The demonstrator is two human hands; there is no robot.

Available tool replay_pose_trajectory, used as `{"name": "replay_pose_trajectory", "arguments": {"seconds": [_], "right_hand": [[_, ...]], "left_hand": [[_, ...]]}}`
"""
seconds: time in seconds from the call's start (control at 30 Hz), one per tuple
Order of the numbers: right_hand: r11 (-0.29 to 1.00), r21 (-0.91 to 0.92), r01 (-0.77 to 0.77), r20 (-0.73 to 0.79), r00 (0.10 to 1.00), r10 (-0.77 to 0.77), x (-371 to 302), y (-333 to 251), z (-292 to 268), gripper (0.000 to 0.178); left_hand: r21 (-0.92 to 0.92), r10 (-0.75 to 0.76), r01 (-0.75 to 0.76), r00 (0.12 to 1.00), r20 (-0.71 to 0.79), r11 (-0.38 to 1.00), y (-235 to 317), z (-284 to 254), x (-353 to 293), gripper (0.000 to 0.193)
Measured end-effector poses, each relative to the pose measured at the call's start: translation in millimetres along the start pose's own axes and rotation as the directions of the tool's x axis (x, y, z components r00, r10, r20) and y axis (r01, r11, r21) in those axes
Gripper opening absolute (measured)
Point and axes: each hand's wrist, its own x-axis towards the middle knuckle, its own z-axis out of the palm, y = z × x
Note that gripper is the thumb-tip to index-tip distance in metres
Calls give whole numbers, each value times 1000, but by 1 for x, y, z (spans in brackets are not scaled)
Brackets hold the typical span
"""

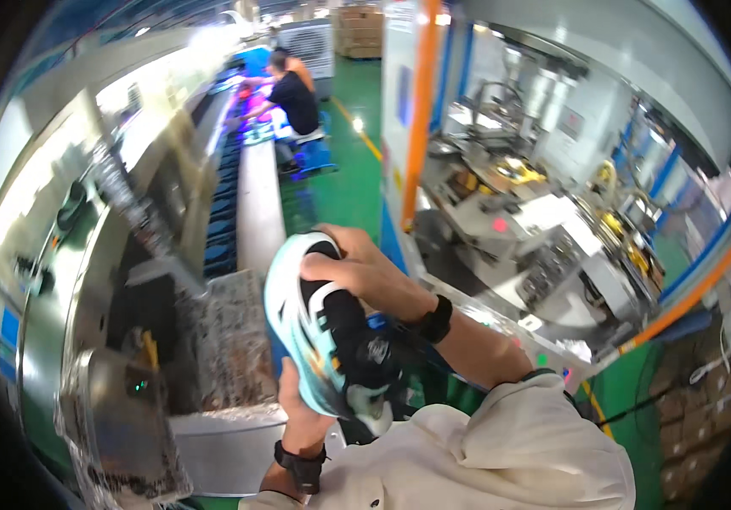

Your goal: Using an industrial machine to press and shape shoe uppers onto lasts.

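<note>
A sneaker [354, 336] with a black upper and a pale teal and white sole is held up in front of my chest, tilted on its side. My right hand [350, 265] grips it at the upper end, the thumb pressed by the opening and the fingers over the far edge. Lower down, my left hand [300, 406] holds the side of the sole, its fingers partly hidden behind the sneaker. Dark bands circle both my wrists.
A conveyor line [259, 200] runs away ahead, with a seated person [295, 104] beside it. An open machine [544, 221] with an orange-edged frame stands on the right. A metal box [123, 425] wrapped in plastic is at the near left. Cartons lie at the lower right.
</note>
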Motion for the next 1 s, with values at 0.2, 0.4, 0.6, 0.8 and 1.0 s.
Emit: {"name": "replay_pose_trajectory", "arguments": {"seconds": [0.2,0.4,0.6,0.8,1.0], "right_hand": [[995,33,-91,-416,904,96,-153,65,-131,53],[858,417,299,-638,768,43,-290,88,-218,74],[944,260,201,-892,425,155,-391,90,-302,56],[997,-3,74,-1000,4,-3,-479,78,-375,56],[982,-106,-156,-953,-265,-145,-522,36,-403,55]], "left_hand": [[-3,-267,267,964,-7,964,-114,43,68,55],[153,-433,443,896,-96,884,-270,71,125,46],[479,-528,463,849,1,746,-407,125,145,59],[827,-728,381,684,48,413,-538,138,223,76],[966,-614,210,785,-76,150,-688,126,363,59]]}}
